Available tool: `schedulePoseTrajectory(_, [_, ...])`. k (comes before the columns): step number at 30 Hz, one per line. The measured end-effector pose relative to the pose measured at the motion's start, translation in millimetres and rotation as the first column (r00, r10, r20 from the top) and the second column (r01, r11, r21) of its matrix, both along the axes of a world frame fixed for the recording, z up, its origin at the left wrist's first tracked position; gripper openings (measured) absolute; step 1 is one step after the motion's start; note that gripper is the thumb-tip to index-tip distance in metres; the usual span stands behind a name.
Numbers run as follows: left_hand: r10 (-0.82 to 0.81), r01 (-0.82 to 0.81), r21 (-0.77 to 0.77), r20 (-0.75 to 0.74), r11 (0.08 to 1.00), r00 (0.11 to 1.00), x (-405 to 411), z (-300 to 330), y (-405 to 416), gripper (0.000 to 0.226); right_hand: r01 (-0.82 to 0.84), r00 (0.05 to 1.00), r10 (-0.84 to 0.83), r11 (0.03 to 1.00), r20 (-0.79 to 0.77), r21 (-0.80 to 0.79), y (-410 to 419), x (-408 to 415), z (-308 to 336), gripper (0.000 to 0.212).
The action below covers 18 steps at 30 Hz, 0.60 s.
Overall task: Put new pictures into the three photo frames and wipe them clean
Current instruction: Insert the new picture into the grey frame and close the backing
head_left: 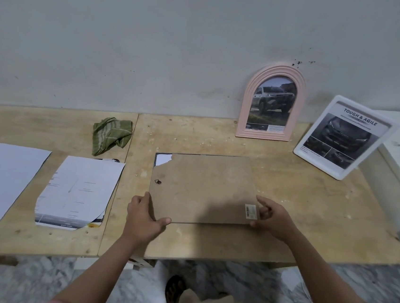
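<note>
A brown backing board (202,188) lies face-down over a photo frame on the wooden table (285,222), with a broken far-left corner showing white paper (163,159). My left hand (143,215) grips its near-left corner, thumb on top. My right hand (273,218) pinches its near-right corner beside a small label. A pink arched frame (272,102) with a truck picture leans on the wall. A white rectangular frame (343,136) with a car picture stands tilted at the right. A green striped cloth (110,133) lies crumpled at the back.
Two white sheets lie on the left: a plain sheet (0,184) and a printed sheet (78,193) with an arch shape cut from its near edge. The table's front edge runs just below my hands. A marbled floor lies beneath.
</note>
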<state>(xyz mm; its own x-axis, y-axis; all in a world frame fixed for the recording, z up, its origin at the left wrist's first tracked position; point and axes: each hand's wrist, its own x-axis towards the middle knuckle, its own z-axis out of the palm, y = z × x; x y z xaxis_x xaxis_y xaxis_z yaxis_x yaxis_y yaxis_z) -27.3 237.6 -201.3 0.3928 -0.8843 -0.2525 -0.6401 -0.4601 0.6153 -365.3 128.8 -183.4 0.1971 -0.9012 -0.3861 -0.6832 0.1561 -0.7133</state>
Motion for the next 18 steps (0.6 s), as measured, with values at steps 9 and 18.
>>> schedulePoseTrajectory(9, [0.102,-0.094,0.154,-0.044,0.983,0.994,10.8,2.4,-23.0,0.101,0.015,1.0,-0.014,0.997,-0.004,0.07,-17.0,-0.7,2.4,0.071])
schedulePoseTrajectory(18, [0.128,-0.115,0.197,-0.052,0.974,0.99,4.4,16.4,-29.8,0.096,0.128,0.986,-0.12,0.99,-0.117,0.063,-16.1,5.6,-10.4,0.052])
